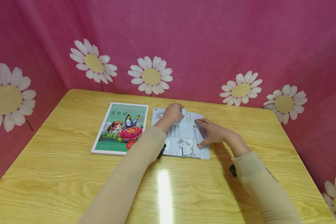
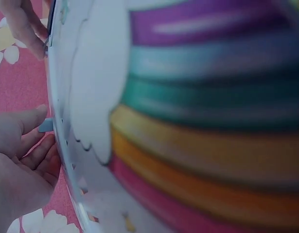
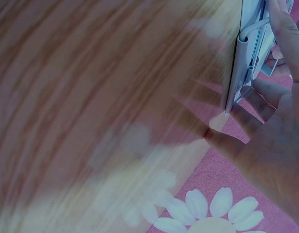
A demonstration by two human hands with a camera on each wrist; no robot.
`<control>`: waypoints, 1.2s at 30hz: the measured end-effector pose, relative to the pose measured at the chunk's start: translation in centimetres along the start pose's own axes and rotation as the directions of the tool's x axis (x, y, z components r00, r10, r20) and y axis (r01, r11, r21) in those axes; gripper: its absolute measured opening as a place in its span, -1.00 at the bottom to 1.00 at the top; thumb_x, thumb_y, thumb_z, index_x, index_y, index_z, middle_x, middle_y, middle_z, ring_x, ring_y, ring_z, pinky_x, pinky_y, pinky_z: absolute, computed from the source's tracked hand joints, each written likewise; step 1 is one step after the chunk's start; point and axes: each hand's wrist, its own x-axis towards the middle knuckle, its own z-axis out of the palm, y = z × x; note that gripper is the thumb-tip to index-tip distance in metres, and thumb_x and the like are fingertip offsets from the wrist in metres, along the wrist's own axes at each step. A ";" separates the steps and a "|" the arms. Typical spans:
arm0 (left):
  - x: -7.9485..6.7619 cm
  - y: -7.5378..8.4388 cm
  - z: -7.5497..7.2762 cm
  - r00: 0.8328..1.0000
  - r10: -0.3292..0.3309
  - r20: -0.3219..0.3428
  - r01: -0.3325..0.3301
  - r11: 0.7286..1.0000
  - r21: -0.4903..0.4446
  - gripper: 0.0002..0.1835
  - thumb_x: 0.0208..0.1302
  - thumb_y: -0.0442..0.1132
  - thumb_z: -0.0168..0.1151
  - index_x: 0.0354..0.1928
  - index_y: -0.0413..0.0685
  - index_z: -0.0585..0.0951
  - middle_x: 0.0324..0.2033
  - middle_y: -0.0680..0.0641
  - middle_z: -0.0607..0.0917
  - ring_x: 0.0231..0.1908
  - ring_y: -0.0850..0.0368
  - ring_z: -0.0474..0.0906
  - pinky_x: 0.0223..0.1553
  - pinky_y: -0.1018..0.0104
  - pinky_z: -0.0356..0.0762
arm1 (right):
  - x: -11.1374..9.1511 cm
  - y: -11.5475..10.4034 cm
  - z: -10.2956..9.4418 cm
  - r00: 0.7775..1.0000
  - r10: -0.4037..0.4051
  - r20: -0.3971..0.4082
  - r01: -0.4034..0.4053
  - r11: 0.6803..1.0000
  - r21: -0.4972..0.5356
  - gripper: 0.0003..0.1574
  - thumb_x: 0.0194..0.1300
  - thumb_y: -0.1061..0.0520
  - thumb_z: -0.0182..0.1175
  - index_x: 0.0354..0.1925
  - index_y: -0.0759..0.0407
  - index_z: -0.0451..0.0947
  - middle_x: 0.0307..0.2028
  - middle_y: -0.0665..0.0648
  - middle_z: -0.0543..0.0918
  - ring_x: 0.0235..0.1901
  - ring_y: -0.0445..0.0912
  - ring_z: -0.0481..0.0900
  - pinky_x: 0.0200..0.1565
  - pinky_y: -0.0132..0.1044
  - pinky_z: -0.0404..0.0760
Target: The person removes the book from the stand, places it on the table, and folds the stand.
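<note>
A pale-blue folding book stand (image 1: pixel 186 131) with unicorn and rainbow prints lies flat on the table. At its far edge my left hand (image 1: pixel 173 113) pinches a small tab-like page clip (image 1: pixel 183 111); the left wrist view shows this light-blue clip (image 2: pixel 45 125) by the thumb and curled fingers. My right hand (image 1: pixel 216 132) spans the stand's right side, thumb near and fingers far, holding a wire bracket (image 1: pixel 196 133). The right wrist view shows the bent wire (image 3: pixel 256 28) by the thumb. A second clip (image 1: pixel 184 151) sits on the near edge.
A paperback book (image 1: pixel 120 129) with a butterfly and flower cover lies just left of the stand. The wooden table (image 1: pixel 72 186) reaches a pink curtain (image 1: pixel 190 46) with daisies at the back and sides. Light glares on the table's near middle.
</note>
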 end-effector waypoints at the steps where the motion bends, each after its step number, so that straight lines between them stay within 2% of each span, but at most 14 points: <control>1: 0.0 0.0 0.0 1.000 -0.003 -0.005 0.003 1.000 0.006 -0.52 0.27 -0.18 0.22 0.23 -0.08 0.48 0.12 -0.07 0.57 0.17 0.03 0.43 0.20 0.24 0.38 | 0.0 0.0 0.0 1.000 0.003 0.001 -0.003 1.000 0.003 0.50 -0.21 -0.28 0.49 0.48 0.15 -0.12 0.44 0.31 -0.06 0.40 0.24 -0.03 0.32 0.16 0.15; 12: -0.4 0.1 0.1 0.998 -0.054 -0.025 0.052 0.997 -0.058 -0.55 0.25 -0.18 0.25 0.20 -0.06 0.51 0.12 -0.05 0.56 0.19 0.04 0.40 0.22 0.25 0.36 | 0.1 -0.2 -0.1 1.000 0.010 0.016 -0.010 1.000 0.015 0.51 -0.22 -0.29 0.49 0.48 0.14 -0.13 0.45 0.31 -0.09 0.41 0.24 -0.06 0.32 0.16 0.14; 21: -0.4 -0.2 -0.4 0.999 -0.035 -0.021 0.033 0.997 -0.076 -0.43 0.22 -0.18 0.28 0.27 -0.12 0.42 0.14 -0.09 0.55 0.15 0.03 0.45 0.17 0.26 0.42 | 0.1 -0.2 -0.2 0.999 0.029 0.032 -0.029 1.000 0.001 0.51 -0.21 -0.31 0.48 0.48 0.13 -0.15 0.45 0.29 -0.09 0.41 0.23 -0.05 0.31 0.17 0.15; 30: -2.1 0.1 -2.2 0.999 -0.038 0.009 0.039 0.993 -0.112 -0.38 0.22 -0.18 0.28 0.30 -0.19 0.37 0.19 -0.13 0.51 0.16 0.01 0.45 0.16 0.23 0.44 | 0.2 0.2 -0.2 0.999 0.014 0.031 -0.014 1.000 -0.015 0.53 -0.22 -0.37 0.45 0.49 0.13 -0.16 0.46 0.29 -0.12 0.41 0.25 -0.07 0.30 0.20 0.16; 36: -3.7 0.5 -3.7 1.000 0.003 0.023 0.000 0.993 -0.115 -0.36 0.23 -0.14 0.28 0.32 -0.16 0.34 0.21 -0.13 0.49 0.21 0.02 0.41 0.19 0.23 0.41 | -0.1 0.4 -0.7 0.998 -0.050 0.023 0.050 0.999 -0.011 0.50 -0.16 -0.34 0.44 0.48 0.20 -0.16 0.45 0.32 -0.11 0.41 0.27 -0.07 0.30 0.20 0.15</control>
